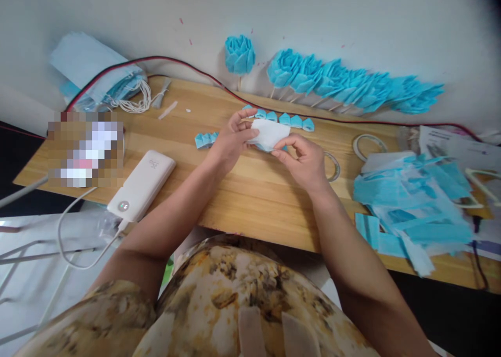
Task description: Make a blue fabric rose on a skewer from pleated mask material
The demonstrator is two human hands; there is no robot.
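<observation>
Between my two hands is a small piece of mask fabric [271, 133], white on the side facing me, with a bit of blue at its lower edge. My left hand [231, 138] pinches its left side between thumb and fingers. At the lower right corner, my right hand [303, 156] grips it with thumb and forefinger. Just beyond lies a row of small folded blue petals [290, 119] on the wooden table [250, 200]. More folded blue pieces [204, 140] lie left of my left hand, partly hidden by it. A tape roll [332, 166] rests beside my right wrist.
Several blue fabric flowers [329, 78] on sticks lean along the wall. Cut blue and white scraps [415, 205] and another tape roll [368, 147] lie right. At left are a white power bank [141, 185], a stack of masks [97, 70] and a red-black cable [188, 67].
</observation>
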